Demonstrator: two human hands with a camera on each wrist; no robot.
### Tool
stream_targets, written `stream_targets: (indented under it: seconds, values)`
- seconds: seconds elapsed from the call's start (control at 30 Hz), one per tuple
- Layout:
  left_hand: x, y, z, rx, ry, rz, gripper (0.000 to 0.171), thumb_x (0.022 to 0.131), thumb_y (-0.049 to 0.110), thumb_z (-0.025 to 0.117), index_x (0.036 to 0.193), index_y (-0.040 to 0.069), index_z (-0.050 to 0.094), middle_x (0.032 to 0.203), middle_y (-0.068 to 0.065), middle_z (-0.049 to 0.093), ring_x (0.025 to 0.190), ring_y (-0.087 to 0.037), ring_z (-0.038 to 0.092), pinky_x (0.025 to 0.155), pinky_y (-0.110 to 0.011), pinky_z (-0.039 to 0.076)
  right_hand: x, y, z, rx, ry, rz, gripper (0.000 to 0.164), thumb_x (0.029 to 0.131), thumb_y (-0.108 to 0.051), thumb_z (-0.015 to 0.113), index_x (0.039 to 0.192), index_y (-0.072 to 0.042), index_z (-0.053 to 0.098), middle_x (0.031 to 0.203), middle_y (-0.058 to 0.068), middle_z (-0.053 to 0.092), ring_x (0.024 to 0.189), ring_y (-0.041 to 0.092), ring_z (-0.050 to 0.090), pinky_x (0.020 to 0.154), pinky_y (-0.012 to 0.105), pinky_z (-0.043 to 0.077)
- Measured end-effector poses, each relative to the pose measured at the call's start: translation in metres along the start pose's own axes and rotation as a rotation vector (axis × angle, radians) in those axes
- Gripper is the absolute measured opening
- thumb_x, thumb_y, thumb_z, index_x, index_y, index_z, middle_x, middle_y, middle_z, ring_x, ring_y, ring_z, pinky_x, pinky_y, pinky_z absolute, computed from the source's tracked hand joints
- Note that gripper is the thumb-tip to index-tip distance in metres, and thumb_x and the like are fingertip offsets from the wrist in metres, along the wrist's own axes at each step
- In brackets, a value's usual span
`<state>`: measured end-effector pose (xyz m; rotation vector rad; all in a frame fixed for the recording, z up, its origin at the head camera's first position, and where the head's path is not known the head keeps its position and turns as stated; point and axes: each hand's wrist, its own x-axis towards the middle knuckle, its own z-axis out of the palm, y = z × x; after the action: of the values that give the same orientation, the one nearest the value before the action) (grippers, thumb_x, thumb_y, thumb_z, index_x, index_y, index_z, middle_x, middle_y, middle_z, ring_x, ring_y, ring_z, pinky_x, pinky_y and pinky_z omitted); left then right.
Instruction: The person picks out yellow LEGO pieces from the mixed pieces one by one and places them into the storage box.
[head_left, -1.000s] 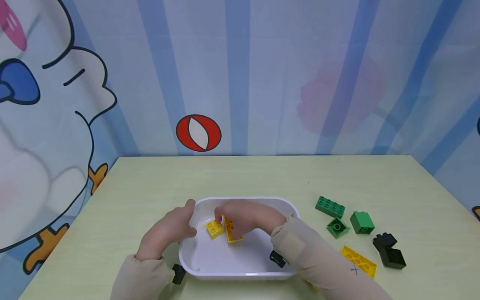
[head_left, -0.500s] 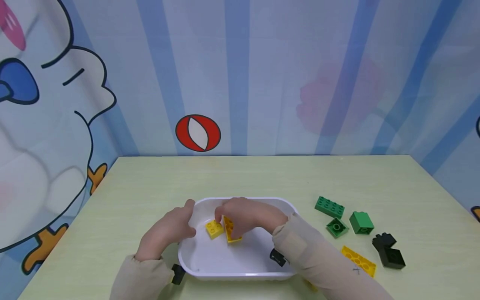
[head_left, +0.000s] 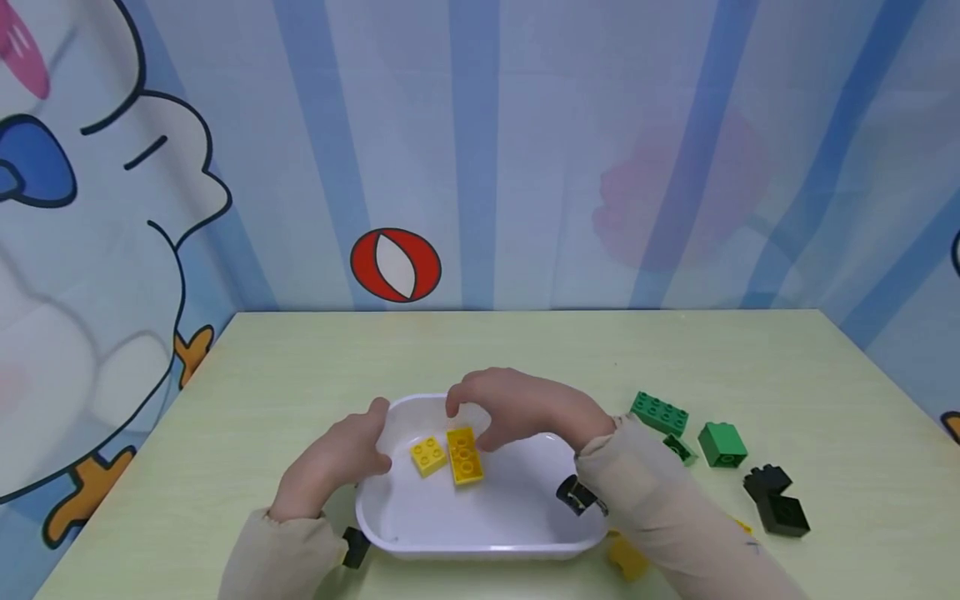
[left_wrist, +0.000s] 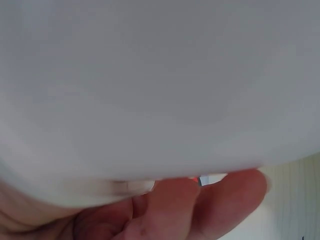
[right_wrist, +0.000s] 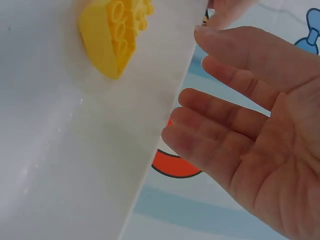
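Pointing away lengthwise, longer yellow brick (head_left: 465, 457); right hand (head_left: 525, 407) parted, left hand (head_left: 340, 454) clasping tray (head_left: 495, 521).

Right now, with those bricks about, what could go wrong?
The left grip is on the tray: a jolt might slide the small yellow brick and the long one inside. In the head view, the right sleeve partly hides an outer yellow brick beside the tray, so it might brush it, though the sleeve's height is unclear.

No legible lettering; small dark cross-like mark (head_left: 753, 546) on right sleeve (head_left: 675, 504).
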<state>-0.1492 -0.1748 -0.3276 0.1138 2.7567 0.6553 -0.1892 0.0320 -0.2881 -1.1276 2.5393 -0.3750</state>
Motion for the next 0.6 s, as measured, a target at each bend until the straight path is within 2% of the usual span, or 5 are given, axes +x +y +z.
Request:
stream_targets:
  seconds: [0.37,0.6]
  values:
    - [-0.001,0.001,0.0,0.004,0.005,-0.015,0.067,0.075,0.005,0.064,0.13,-0.003,0.027,0.109,-0.019,0.054,0.081,-0.024,0.051,0.073,-0.038,0.052,-0.014,0.006,-0.008,-0.009,0.029,0.013,0.036,0.073,-0.014,0.069,0.106,-0.02,0.058,0.115,0.001,0.056,0.103,0.017,0.048,0.087,0.034,0.043]
    - [-0.003,0.002,-0.001,0.0,0.012,0.002,0.065,0.075,0.004,0.063,0.128,-0.004,0.028,0.106,-0.019,0.055,0.079,-0.023,0.052,0.069,-0.036,0.052,-0.019,0.01,-0.008,-0.003,0.033,0.03,0.037,0.072,-0.015,0.069,0.106,-0.022,0.058,0.116,-0.001,0.055,0.103,0.016,0.047,0.087,0.035,0.043]
